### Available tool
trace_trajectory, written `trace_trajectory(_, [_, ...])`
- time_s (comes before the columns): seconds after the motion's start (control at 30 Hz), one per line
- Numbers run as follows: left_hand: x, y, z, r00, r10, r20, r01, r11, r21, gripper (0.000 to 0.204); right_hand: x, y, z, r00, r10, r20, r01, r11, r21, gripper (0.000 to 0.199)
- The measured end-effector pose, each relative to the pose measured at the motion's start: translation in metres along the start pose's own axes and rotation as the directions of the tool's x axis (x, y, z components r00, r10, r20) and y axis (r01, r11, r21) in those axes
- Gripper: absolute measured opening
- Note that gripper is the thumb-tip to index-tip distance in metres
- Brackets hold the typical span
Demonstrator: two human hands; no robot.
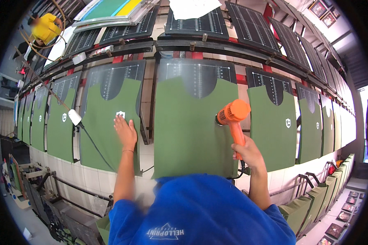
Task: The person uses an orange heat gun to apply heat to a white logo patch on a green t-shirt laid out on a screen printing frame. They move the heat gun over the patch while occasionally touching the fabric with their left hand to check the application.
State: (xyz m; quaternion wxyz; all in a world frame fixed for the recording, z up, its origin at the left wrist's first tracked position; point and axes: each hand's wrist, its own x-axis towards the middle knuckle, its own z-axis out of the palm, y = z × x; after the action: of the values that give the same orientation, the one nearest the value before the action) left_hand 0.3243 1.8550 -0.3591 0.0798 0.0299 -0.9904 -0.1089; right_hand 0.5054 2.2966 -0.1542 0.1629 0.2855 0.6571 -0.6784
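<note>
My right hand (pixel 249 152) is wrapped round the handle of an orange heat gun (pixel 234 112). The gun's dark nozzle points left over the green shirt panel (pixel 192 139) on the middle board. Flat on the neighbouring green panel (pixel 98 134) to the left lies my left hand (pixel 126 130), fingers stretched out. Its fingertips touch or partly cover a small white shield print (pixel 120 114). Across that same panel runs a dark cord from a white plug connector (pixel 74 117). Whether the nozzle touches the cloth I cannot tell.
Green panels on black ruled boards (pixel 270 87) continue in a row to both sides. A dark metal rail (pixel 151 48) runs behind them. Beyond it stand more boards and stacked printing frames (pixel 110 14). A person in yellow (pixel 46 28) is at the far left.
</note>
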Motion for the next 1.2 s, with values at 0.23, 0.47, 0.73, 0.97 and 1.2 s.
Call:
trace_trajectory(0.23, [-0.015, 0.002, -0.001, 1.0, -0.018, -0.018, 0.019, 0.998, 0.056, 0.062, -0.004, 0.009, -0.005, 1.0, 0.015, 0.014, -0.015, 1.0, 0.0, 0.036])
trace_trajectory(0.47, [-0.021, -0.001, -0.001, 0.998, -0.057, -0.033, 0.059, 0.996, 0.062, 0.065, -0.014, 0.004, -0.001, 1.0, 0.003, -0.028, -0.003, 1.0, -0.002, 0.036])
trace_trajectory(0.73, [-0.026, -0.005, -0.006, 0.986, -0.156, -0.052, 0.159, 0.986, 0.058, 0.064, -0.018, 0.013, -0.002, 0.998, -0.016, -0.055, 0.016, 1.0, -0.002, 0.037])
trace_trajectory(0.97, [-0.074, 0.02, -0.011, 0.999, -0.015, 0.029, 0.015, 1.0, 0.011, 0.065, -0.02, 0.017, -0.007, 0.996, -0.038, -0.076, 0.04, 0.999, 0.026, 0.035])
trace_trajectory(1.2, [-0.09, -0.005, -0.013, 0.995, -0.096, 0.009, 0.095, 0.992, 0.079, 0.067, -0.012, 0.016, -0.01, 0.99, -0.057, -0.129, 0.051, 0.998, -0.047, 0.032])
